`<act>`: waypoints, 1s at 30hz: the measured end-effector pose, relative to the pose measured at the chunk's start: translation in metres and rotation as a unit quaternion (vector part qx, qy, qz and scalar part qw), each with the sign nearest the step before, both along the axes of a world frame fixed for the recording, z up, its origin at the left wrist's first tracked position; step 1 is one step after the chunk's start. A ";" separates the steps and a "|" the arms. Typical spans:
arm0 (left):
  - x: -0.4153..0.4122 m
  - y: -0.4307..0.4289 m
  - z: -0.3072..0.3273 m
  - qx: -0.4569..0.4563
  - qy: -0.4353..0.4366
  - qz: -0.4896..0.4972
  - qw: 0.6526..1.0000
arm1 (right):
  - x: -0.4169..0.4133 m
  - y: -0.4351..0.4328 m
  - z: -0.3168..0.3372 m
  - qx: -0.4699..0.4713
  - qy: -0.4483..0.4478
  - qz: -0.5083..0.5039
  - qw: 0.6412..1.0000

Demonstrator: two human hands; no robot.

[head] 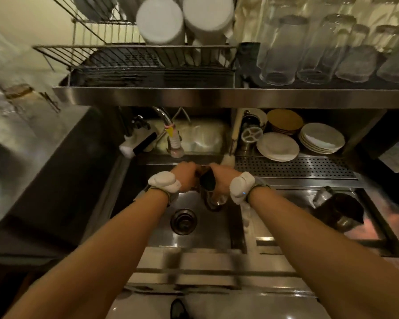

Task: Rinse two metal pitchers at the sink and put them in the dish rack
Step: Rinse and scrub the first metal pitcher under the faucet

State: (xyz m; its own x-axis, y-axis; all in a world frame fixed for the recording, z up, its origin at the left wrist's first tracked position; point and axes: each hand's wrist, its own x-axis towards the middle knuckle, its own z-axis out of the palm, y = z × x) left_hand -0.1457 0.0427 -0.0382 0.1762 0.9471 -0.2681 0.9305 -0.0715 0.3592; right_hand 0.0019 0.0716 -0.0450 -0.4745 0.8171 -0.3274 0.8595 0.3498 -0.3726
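Pitcher [207, 181] at frame centre, over sink [205, 234] basin, just below and right of faucet [176, 145] nozzle, dark mouth tilted toward camera. Left grip [186, 176] curled round pitcher's left side, right grip [224, 178] curled round right side; both clasp it. Drain [183, 221] lower left of pitcher. Second pitcher [339, 212] tilted in worktop recess, right of frame, well apart from hands. Dish rack [134, 58] on shelf, upper centre-left. Upturned glasses [320, 47] upper right; plates [278, 146] under shelf.

Metal pitcher [207, 181] tilted above the sink [200, 236], dark mouth facing up, second pitcher [339, 211] well off to its right
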 end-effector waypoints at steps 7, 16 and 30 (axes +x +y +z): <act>-0.084 0.008 -0.026 -0.033 -0.077 0.060 0.995 | -0.057 0.014 -0.015 -0.078 0.078 -0.002 0.994; -0.122 0.028 -0.031 -0.062 -0.105 0.081 0.989 | -0.080 0.024 -0.038 -0.074 0.171 -0.120 0.975; -0.157 0.087 -0.005 0.122 0.092 0.129 0.980 | -0.096 0.060 -0.028 -0.030 0.216 -0.093 0.971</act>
